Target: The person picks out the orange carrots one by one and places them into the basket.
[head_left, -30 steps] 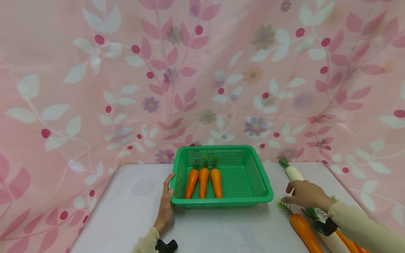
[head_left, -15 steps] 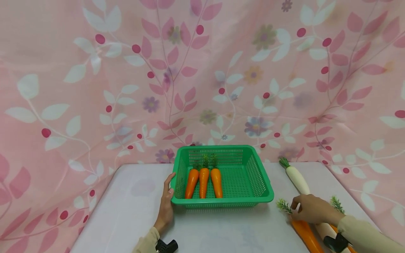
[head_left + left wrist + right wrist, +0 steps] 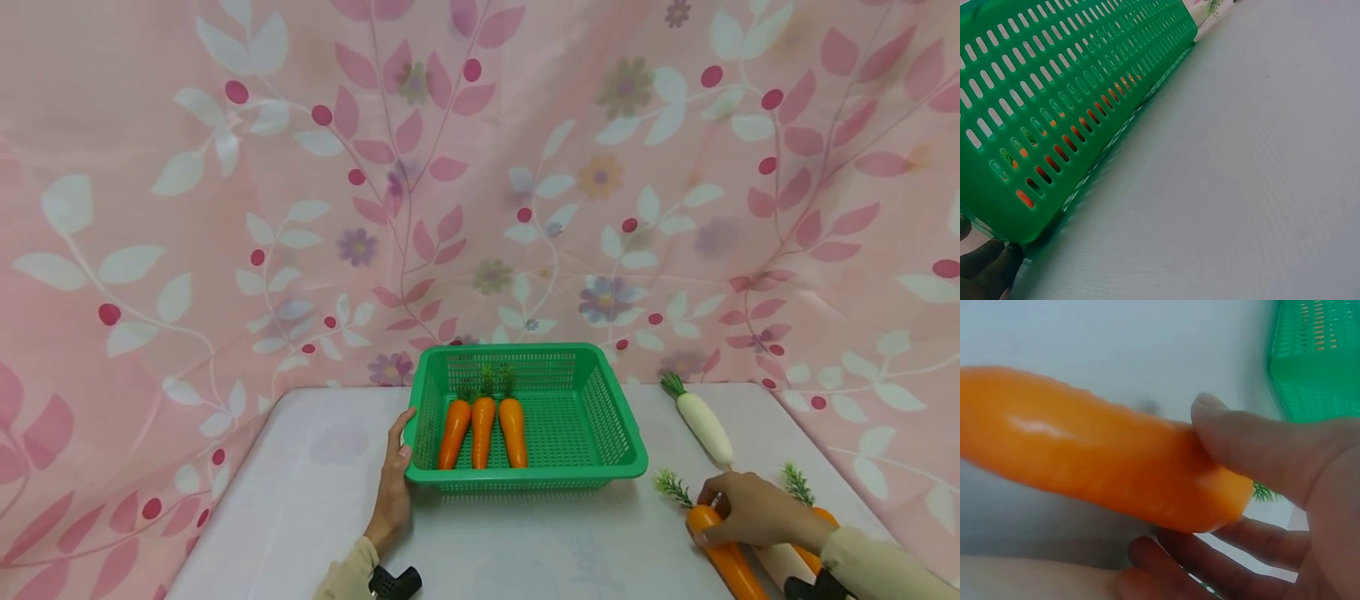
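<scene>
My right hand [image 3: 765,510] grips an orange carrot [image 3: 726,554] near its leafy top, at the right of the table in the head view. In the right wrist view the thumb lies on one side of the carrot [image 3: 1097,450], the fingers on the other. My left hand [image 3: 393,492] touches the left side of a green plastic basket [image 3: 525,477] with fairly straight fingers. Its fingertips [image 3: 988,265] show by the basket's lower corner in the left wrist view. Inside the basket, three carrots [image 3: 483,433] lie side by side at the left, green tops toward the back.
A white radish [image 3: 705,427] lies behind my right hand. Another white radish [image 3: 783,567] and a carrot [image 3: 825,517] are partly hidden under my right forearm. A pink floral cloth [image 3: 480,208] hangs behind the white table [image 3: 322,467].
My right hand has come down and nearer from above the radish to the carrot, and now grips it. The left hand and basket stay put.
</scene>
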The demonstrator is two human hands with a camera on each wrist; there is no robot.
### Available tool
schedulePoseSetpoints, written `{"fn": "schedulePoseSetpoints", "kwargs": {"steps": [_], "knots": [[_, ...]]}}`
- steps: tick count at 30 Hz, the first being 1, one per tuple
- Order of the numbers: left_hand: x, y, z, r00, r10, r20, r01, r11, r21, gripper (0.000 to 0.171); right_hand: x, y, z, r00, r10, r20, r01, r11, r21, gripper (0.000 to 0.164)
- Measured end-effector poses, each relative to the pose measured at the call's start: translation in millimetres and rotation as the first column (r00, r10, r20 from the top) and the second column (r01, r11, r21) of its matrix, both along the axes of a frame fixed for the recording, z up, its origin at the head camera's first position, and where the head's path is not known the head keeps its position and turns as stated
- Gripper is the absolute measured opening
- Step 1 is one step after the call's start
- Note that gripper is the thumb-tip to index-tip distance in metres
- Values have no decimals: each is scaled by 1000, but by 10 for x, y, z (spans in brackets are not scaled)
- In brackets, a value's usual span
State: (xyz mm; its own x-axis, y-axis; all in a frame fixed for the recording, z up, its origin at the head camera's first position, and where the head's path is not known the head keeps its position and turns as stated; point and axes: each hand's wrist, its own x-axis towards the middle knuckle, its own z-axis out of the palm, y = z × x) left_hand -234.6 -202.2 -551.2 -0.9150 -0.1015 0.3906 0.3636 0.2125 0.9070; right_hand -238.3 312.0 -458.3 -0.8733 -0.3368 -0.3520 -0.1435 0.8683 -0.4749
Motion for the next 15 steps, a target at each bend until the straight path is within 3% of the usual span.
{"fn": "schedulePoseSetpoints", "kwargs": {"steps": [8, 15], "knots": [[-5, -5, 0, 1000, -3, 2, 3, 1000, 7, 57, 9, -64, -38, 998, -54, -29, 54, 998, 18, 41], [-4, -3, -2, 1000, -4, 3, 4, 1000, 7, 57, -34, -22, -78, 996, -91, 14, 92, 995, -45, 44]]}}
